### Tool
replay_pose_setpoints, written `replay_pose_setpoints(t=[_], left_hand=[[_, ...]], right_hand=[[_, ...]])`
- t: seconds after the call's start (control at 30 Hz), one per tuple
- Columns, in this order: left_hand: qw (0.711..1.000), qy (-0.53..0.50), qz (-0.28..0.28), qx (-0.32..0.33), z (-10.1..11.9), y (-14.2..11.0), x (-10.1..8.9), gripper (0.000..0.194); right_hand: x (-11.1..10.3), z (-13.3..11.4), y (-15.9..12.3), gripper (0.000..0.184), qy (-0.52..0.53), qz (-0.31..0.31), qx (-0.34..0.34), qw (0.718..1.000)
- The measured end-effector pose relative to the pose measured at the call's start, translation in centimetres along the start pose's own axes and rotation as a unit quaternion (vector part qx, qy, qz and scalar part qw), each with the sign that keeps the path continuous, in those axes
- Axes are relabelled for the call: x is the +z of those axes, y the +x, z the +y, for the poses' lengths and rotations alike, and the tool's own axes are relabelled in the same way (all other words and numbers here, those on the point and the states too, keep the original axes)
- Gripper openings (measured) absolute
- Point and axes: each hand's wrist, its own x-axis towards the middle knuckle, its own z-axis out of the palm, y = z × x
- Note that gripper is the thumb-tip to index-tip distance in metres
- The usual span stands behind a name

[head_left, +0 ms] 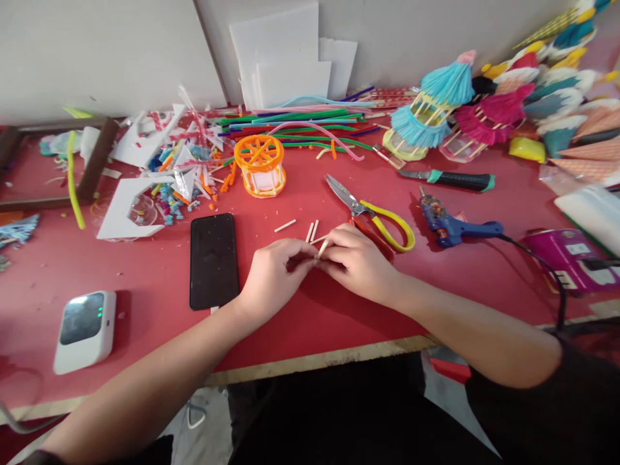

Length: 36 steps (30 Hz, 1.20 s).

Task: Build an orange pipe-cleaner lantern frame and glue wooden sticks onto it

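My left hand (277, 274) and my right hand (361, 261) meet over the red table (290, 329), fingers pinched together. Between the fingertips is a short pale wooden stick (322, 248), tilted, its lower end partly hidden by my fingers. Just beyond my hands lie a few more short sticks (310, 231), and one loose stick (285, 225) rests further left. Scissors with yellow and red handles (387, 226) lie open behind my right hand, which covers part of the red handle. Past them stands a small orange drum-shaped craft piece (261, 165).
A black phone (213, 261) and a white device (86, 331) lie left. On the right are a blue glue gun (448, 223) with a cord and a utility knife (450, 179). Pipe cleaners (300, 123), foam scraps (130, 206) and lantern-like crafts (426, 116) line the back.
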Motion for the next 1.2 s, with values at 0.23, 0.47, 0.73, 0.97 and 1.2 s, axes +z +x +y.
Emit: replay_pose_setpoints(t=[0.23, 0.47, 0.73, 0.97, 1.2], left_hand=[[1.000, -0.017, -0.007, -0.006, -0.2, 0.0, 0.0, 0.012], [0.999, -0.010, -0.008, 0.034, -0.3, -0.1, 0.0, 0.010], [1.000, 0.004, -0.015, 0.014, -0.3, 0.3, 0.0, 0.010], [1.000, -0.010, -0.019, -0.003, -0.2, 0.0, 0.1, 0.006], [0.999, 0.001, -0.030, 0.012, -0.1, 0.0, 0.3, 0.011]], right_hand=[[0.2, 0.2, 0.0, 0.019, 0.012, 0.021, -0.017, 1.000], [0.3, 0.2, -0.3, 0.015, 0.021, 0.025, -0.005, 0.999], [0.0, -0.1, 0.1, 0.018, 0.001, 0.004, -0.001, 1.000], [-3.5, 1.5, -0.2, 0.016, -0.113, 0.004, 0.032, 0.993], [-6.2, 4.7, -1.6, 0.029, -0.134, -0.038, 0.244, 0.960]])
